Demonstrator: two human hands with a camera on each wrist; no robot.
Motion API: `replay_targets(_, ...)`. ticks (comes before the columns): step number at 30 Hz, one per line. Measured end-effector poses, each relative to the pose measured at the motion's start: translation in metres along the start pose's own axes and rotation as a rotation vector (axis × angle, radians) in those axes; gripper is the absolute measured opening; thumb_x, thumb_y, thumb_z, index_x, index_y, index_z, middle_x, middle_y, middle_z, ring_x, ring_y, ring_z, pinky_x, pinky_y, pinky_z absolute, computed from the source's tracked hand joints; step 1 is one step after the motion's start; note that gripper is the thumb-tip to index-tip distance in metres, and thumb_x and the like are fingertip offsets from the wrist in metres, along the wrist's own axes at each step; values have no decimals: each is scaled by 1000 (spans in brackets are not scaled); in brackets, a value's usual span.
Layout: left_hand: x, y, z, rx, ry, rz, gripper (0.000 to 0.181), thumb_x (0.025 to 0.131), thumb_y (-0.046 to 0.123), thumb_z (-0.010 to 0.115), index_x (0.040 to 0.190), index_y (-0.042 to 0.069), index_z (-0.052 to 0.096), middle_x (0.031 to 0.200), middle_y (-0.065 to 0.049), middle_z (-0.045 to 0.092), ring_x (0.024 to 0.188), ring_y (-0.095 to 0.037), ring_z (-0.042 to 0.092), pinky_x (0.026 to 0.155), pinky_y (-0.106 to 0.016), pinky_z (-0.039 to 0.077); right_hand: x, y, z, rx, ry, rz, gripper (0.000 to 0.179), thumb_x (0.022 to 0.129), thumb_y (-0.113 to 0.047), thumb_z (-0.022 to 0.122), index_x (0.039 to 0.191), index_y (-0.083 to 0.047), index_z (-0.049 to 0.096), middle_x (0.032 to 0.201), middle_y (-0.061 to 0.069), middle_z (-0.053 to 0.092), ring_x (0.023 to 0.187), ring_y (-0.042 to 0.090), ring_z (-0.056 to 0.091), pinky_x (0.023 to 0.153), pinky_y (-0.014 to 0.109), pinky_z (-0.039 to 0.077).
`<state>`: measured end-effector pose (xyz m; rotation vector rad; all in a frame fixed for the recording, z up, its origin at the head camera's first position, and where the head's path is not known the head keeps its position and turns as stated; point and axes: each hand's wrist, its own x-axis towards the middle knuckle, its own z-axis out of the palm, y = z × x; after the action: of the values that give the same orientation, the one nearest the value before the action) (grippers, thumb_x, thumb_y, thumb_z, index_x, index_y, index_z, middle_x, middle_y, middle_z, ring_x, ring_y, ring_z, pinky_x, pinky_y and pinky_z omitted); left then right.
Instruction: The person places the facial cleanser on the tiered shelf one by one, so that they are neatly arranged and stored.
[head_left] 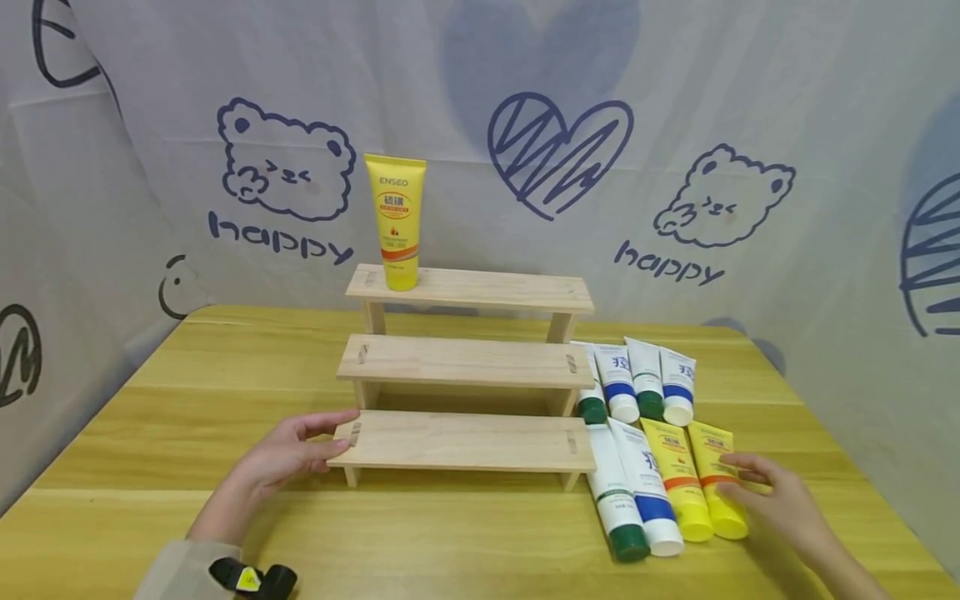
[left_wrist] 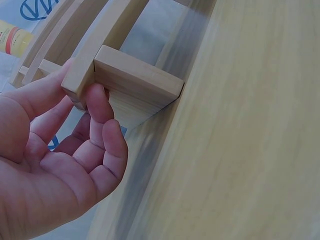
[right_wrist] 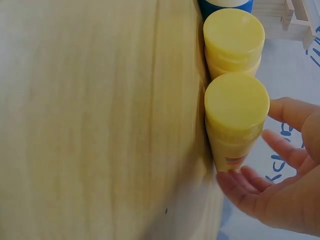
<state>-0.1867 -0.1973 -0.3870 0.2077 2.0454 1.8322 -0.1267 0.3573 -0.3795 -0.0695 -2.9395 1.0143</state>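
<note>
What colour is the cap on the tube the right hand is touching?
The cap is plain yellow. The right wrist view shows it best.

Orange-banded yellow tube (head_left: 709, 471) and blue-doodled pale cloth (head_left: 420, 83)

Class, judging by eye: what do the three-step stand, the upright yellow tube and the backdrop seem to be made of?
Stand: unpainted, matte wood, shown by pale grain and darker joint marks.
Upright yellow tube: probably smooth plastic, judging by its slight sheen and flattened top edge.
Backdrop: likely matte fabric, given its creases, though thin sheeting is possible.
</note>
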Motion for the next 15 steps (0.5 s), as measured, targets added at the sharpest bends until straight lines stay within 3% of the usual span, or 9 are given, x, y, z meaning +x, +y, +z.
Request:
replay_targets(5,1,1,1,4,26,-9,53,83,17,64,129,-2,44,130,-23,32,75,-15,48,63,-25,45,5,4,-2,71,-122,91,56,86,-28,61,122,10,43,121,36,40,94,44,51,68,39,49)
replay_targets(10,0,2,2,15,30,-12,54,83,18,65,129,-2,45,130,-23,34,78,-17,48,63,-26,45,10,5,-3,113,-189,193,64,87,-39,55,129,7,37,122,38,38,79,24,54,58,32,47)
replay_targets(15,0,1,2,21,30,-11,54,82,18,65,128,-2,45,130,-23,33,80,-17,48,63,-26,45,12,4,-3,158,-200,255,68,85,-42,57,130,5,36,125,39,32,89,29,55,63,35,50)
